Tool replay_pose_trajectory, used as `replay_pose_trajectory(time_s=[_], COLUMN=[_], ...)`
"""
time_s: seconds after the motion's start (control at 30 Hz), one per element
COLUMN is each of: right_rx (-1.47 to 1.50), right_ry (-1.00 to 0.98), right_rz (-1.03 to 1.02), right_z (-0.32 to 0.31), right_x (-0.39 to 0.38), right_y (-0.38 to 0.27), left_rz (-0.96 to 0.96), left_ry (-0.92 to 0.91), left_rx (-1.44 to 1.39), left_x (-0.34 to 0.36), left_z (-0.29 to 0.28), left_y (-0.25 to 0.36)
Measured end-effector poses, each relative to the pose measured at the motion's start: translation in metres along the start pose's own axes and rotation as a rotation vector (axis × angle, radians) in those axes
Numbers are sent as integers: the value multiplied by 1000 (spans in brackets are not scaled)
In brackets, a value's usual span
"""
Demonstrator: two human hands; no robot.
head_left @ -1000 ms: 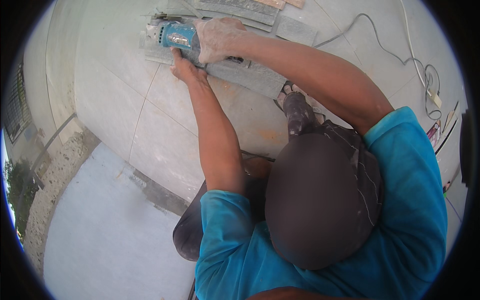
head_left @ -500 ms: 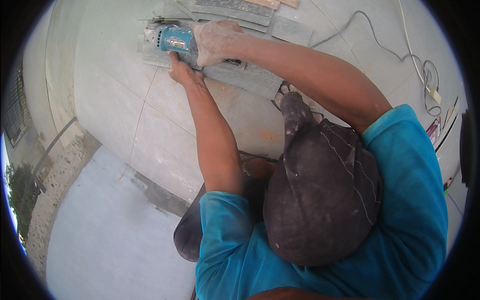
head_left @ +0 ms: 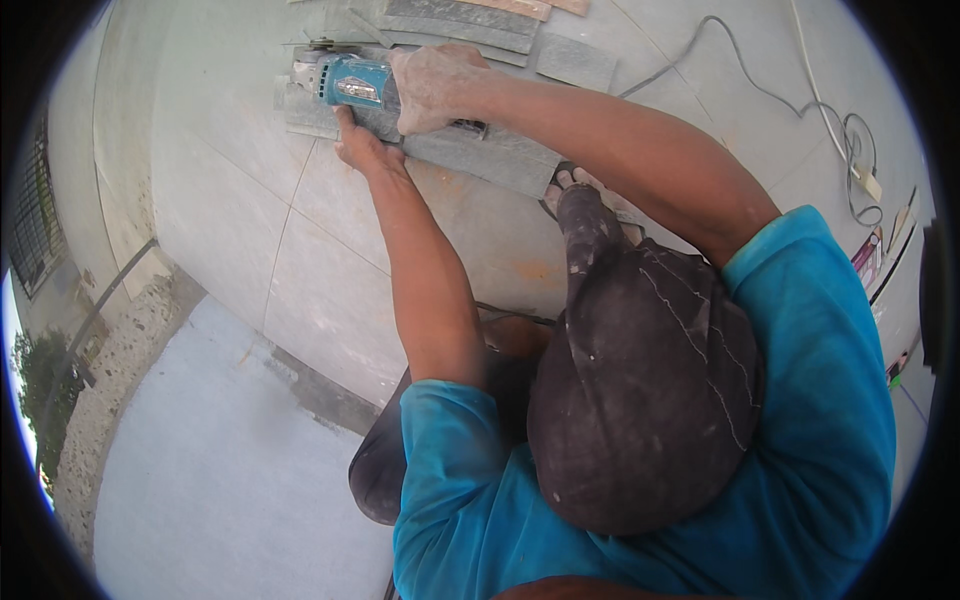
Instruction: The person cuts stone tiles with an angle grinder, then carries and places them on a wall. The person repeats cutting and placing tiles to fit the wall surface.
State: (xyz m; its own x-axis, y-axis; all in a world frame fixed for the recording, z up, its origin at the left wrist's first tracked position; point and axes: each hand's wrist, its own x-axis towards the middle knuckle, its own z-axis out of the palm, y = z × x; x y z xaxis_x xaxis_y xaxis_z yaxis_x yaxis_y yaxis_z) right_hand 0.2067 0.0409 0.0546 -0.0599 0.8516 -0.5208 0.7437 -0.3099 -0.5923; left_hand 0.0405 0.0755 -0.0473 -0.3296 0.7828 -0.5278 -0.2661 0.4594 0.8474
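Note:
A blue angle grinder [head_left: 357, 81] with a grey metal head lies nearly level at the upper left, its thin disc [head_left: 318, 43] on the far side. My right hand [head_left: 437, 87] is closed round its rear body. Just below it, my left hand [head_left: 369, 150] holds the near edge of a grey stone tile [head_left: 375, 122], one finger stretched forward up to the grinder's body. The other fingers of that hand are partly hidden. Dust coats both hands. Where the disc meets the stone is too small to make out.
More grey stone strips [head_left: 460, 28] lie beyond the grinder, with a single grey piece [head_left: 577, 60] to their right. A longer grey slab [head_left: 485, 160] reaches toward my foot [head_left: 575, 185]. A grey cable [head_left: 745, 70] and a white cord [head_left: 815, 80] trail across the tiled floor at right.
The grinder and my right hand have shifted very slightly to the right. My left hand stays almost in place at the tile's edge.

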Motion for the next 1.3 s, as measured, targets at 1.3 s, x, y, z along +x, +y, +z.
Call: replay_pose_trajectory(time_s=[1.3], right_rx=[916], right_ry=[276], right_rz=[-1], right_z=[-36], right_x=[-53], right_y=[66], left_rz=[569], left_ry=[-564], left_rx=[566], left_x=[-196], left_z=[29], left_y=[-43])
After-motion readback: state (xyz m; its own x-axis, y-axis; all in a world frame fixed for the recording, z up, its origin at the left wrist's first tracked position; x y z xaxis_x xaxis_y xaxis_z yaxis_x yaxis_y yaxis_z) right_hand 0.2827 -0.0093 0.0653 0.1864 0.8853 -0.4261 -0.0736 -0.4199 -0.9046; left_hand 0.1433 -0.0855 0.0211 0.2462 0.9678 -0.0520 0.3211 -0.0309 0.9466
